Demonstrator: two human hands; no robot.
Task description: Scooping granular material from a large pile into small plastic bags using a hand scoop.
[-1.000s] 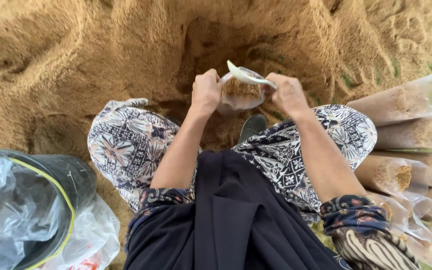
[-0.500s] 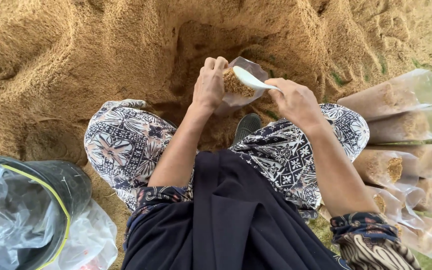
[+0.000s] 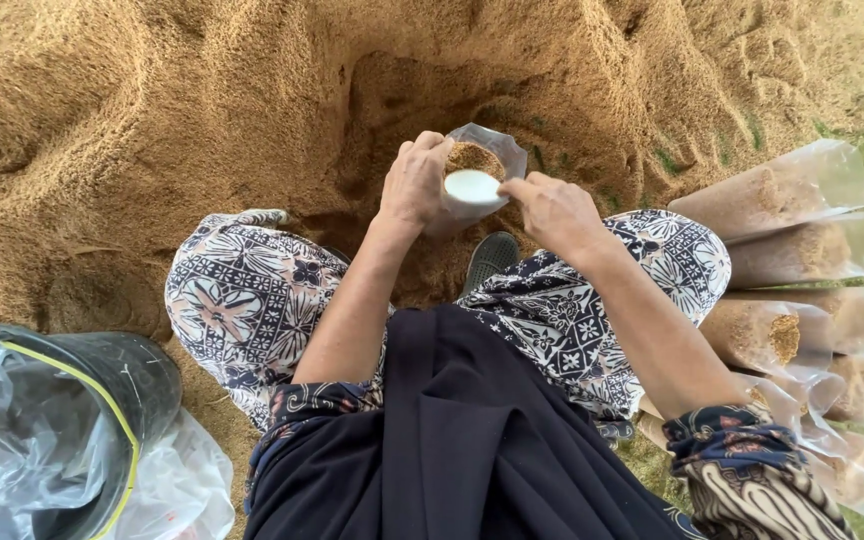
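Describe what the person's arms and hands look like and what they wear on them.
Both hands are bare: no gloves, and no rings or watch that I can see on the left hand or right hand. The forearms are uncovered too. The sleeves are pushed up toward the elbows; they are dark navy with a cream and brown swirling batik pattern.

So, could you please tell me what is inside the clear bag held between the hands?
The clear bag holds brown sawdust-like material, seen at its open mouth. A white spoon sits over the opening, covering part of it. The left hand hides the bag's lower part, so how full it is cannot be seen.
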